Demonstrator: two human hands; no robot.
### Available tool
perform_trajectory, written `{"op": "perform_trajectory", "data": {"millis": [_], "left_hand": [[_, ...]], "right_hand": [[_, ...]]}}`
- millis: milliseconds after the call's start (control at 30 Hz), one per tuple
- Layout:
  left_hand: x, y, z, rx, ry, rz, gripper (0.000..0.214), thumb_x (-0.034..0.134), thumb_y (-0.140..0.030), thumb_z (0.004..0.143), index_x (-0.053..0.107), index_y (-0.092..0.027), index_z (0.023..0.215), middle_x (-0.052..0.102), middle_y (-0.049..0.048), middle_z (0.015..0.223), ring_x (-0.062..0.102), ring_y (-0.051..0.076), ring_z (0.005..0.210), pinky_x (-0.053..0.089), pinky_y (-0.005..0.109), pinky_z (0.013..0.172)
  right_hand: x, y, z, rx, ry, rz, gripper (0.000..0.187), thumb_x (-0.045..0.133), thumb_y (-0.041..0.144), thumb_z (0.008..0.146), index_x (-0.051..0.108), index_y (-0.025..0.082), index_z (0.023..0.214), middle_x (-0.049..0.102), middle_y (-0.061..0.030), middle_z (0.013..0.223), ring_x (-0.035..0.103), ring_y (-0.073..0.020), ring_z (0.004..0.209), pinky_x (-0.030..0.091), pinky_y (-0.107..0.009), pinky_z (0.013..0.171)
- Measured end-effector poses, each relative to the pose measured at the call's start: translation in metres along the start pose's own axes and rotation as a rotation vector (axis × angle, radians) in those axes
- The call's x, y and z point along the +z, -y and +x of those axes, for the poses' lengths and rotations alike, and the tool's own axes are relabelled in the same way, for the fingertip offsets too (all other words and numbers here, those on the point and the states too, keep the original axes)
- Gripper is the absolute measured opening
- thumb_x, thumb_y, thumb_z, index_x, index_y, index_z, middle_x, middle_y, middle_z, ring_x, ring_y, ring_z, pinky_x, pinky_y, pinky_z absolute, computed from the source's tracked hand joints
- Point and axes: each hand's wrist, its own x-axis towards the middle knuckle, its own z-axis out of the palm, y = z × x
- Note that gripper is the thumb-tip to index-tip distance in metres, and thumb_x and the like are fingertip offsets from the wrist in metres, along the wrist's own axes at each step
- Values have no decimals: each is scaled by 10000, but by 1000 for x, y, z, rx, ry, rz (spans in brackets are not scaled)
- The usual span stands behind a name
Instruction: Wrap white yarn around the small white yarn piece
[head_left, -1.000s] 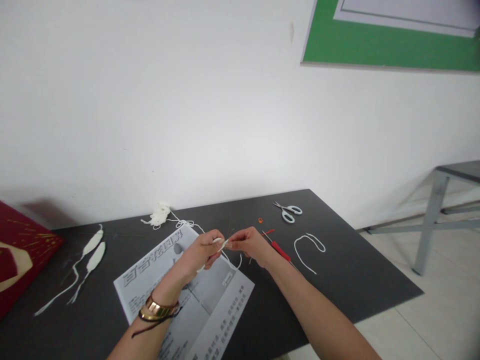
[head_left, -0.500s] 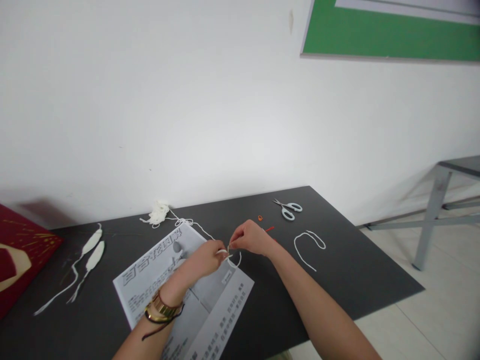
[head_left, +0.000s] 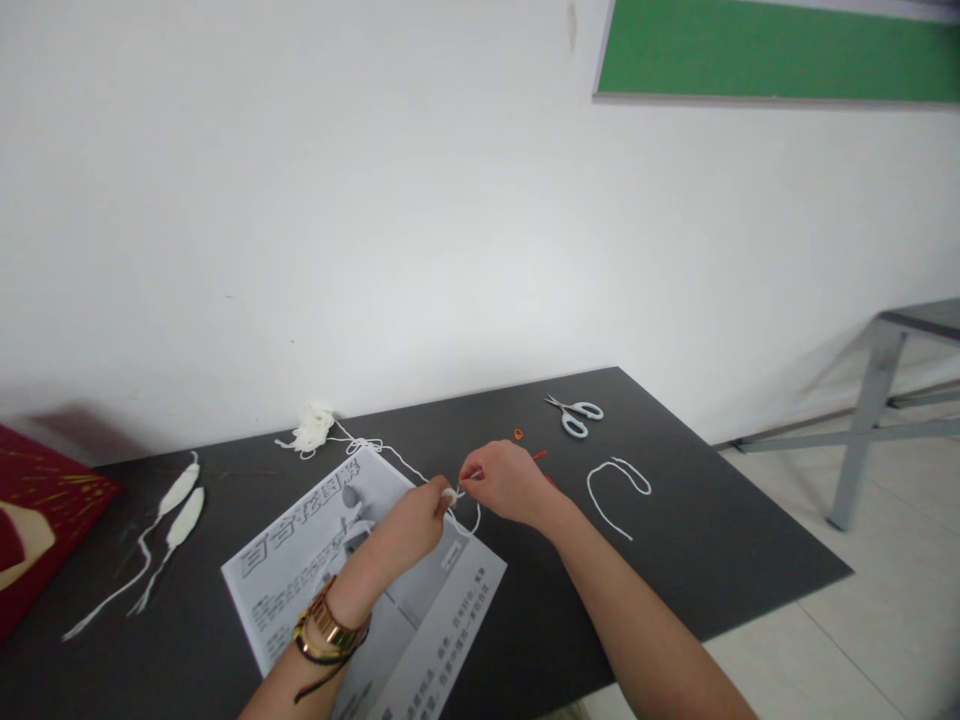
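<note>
A: Two hands at the centre of the bench (head_left: 675, 560). Left hand (head_left: 409, 528) and right hand (head_left: 506, 482) both pinch narrow on the white yarn (head_left: 452, 494), fingertips nearly touching above the printed sheet (head_left: 330, 540).

B: Change since a second ago?

A: Hands lower and further forward; the loose strand between them has drawn into a small tight knot-like bunch. Judged: a loop just closed.

B: Other items?

A: Yarn trails back to a yarn heap (head_left: 313, 430) by the wall. Scissors (head_left: 576, 415), cut strand (head_left: 616, 490), orange marker (head_left: 518, 434) to the right. Two white petals (head_left: 180, 510) left, red box (head_left: 37, 520) at the edge.
</note>
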Motion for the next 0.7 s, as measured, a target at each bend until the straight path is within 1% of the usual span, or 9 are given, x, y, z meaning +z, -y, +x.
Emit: {"op": "perform_trajectory", "data": {"millis": [200, 300, 433, 500, 567, 700], "left_hand": [[0, -10, 0, -56, -8, 102, 126, 386, -160, 833, 486, -167, 757, 618, 81, 706, 587, 188, 677, 285, 259, 555], [3, -14, -1, -86, -27, 138, 125, 381, -144, 833, 484, -162, 762, 621, 93, 711, 591, 197, 685, 278, 268, 552], [8, -16, -2, -53, -79, 115, 132, 364, -86, 808, 477, -154, 798, 610, 108, 722, 584, 204, 684, 273, 276, 556], [10, -13, 0, -58, -110, 86, 157, 358, -47, 775, 467, -158, 787, 595, 96, 698, 567, 197, 653, 260, 273, 542], [9, -7, 3, -82, -139, 47, 162, 356, -39, 756, 446, -171, 733, 564, 67, 654, 537, 181, 612, 248, 266, 531], [4, 4, 11, -76, -205, -141, 152, 382, -142, 785, 407, -186, 642, 489, 12, 605, 475, 154, 594, 270, 247, 535]], "right_hand": [[1, 6, -4, -65, 27, -176, 181, 496, 259, 763, 675, 237, 757, 659, -16, 769, 597, -192, 759, 397, -255, 630], [1, 10, -5, -81, 58, -249, 191, 470, 214, 773, 659, 210, 746, 652, -43, 774, 598, -211, 756, 411, -279, 635], [1, 18, -8, -91, 68, -326, 178, 451, 153, 769, 627, 167, 748, 637, -73, 786, 597, -216, 737, 416, -285, 624], [4, 22, -10, -107, 46, -325, 175, 439, 140, 782, 613, 160, 768, 629, -68, 798, 595, -203, 726, 408, -273, 613], [7, 24, -12, -126, 17, -295, 177, 427, 153, 810, 601, 161, 783, 623, -56, 804, 592, -191, 723, 394, -261, 599], [15, 24, -16, -106, -50, -182, 199, 415, 210, 856, 600, 183, 792, 625, -30, 806, 586, -174, 739, 356, -247, 591]]}}
